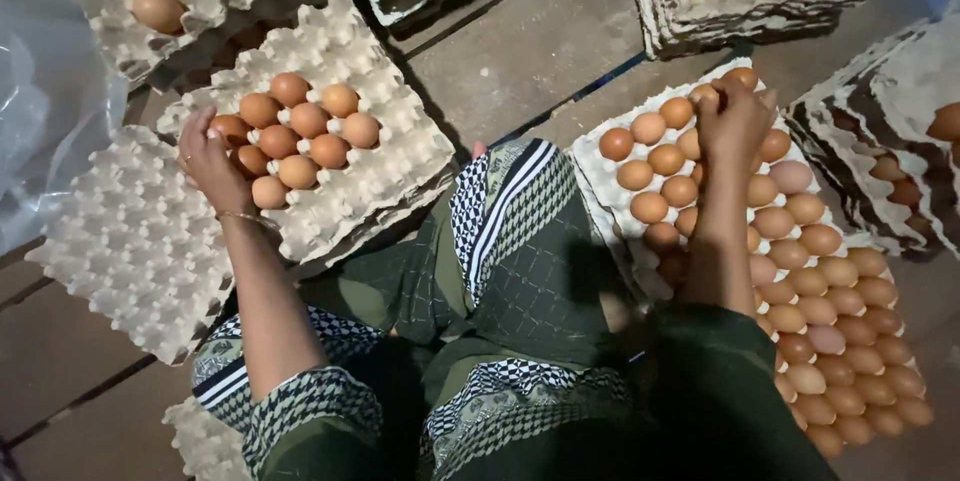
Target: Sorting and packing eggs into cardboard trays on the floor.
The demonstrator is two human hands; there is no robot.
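While seated on the floor [520, 51] between two trays, reaching to both sides at once. Left hand [213, 163] down on the left tray [400, 156], pressed to the left edge of a small cluster, the left eggs [300, 136], all of it lying rightward and slightly away from the palm. Left fingers [195, 136] curled over the outermost egg and touching it; cannot tell whether actually gripping. Right hand [735, 121] stretched further out, onto the far end of the right tray [588, 173], with the right eggs [830, 271] filling nearly every cup and running back in a long diagonal toward the right knee. Right fingers [708, 101] bent downward and closed among the top rows, apparently around an egg, though hidden by the knuckles. Eggs seated upright in their cups. An empty tray [130, 241] just beside the left wrist, partly tucked under the left tray; more loaded stacks [760, 21] well apart at the top.
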